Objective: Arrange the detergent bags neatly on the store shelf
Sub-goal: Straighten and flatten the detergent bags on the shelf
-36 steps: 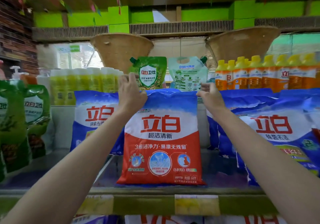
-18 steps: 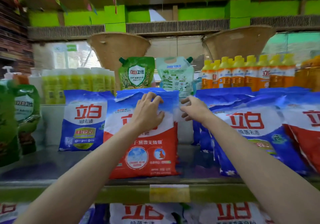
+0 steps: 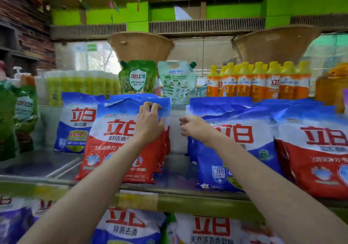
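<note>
- The red bag [image 3: 120,142] has moved left on the shelf [image 3: 188,200], beside a blue bag [image 3: 77,123].
- The left hand [image 3: 149,125] pinches its top; fingers [image 3: 150,106] curled.
- The right hand [image 3: 195,128] let go; its fingers hang loose, holding nothing.
- A gap opened; more blue bags [image 3: 235,145] lean on the right.

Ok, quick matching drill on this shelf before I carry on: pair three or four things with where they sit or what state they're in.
Things:
1. red-and-blue bag
2. left hand
3. right hand
4. orange bottles

States or places:
A. row at the back right
B. free, in the gap between bags, fingers loosely curled
C. upright at the shelf front, left of the gap
D. gripping a bag's top right edge

Pairs: 1-C, 2-D, 3-B, 4-A
</note>
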